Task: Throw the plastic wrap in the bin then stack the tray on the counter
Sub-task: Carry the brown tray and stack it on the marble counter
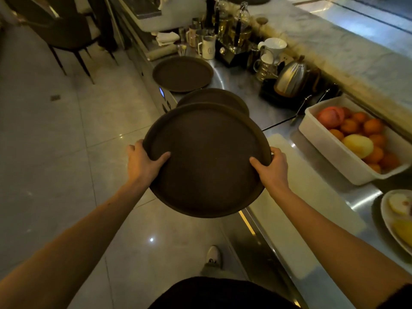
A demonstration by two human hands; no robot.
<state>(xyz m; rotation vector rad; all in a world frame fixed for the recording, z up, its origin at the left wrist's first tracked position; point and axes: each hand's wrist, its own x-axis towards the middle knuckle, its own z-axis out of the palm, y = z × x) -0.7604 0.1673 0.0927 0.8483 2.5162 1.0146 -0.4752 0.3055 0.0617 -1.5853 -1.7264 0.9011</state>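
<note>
I hold a round dark brown tray in the air at the counter's near edge, partly over the floor. My left hand grips its left rim with the thumb on top. My right hand grips its right rim the same way. Just beyond it a second dark tray lies on the steel counter, partly hidden by the one I hold. A third dark tray lies farther back on the counter. No plastic wrap and no bin are in view.
A white tub of oranges and other fruit stands at the right. A white cutting board lies near me, a plate of food at far right. A kettle, jugs and cups crowd the back. Chairs stand on the tiled floor.
</note>
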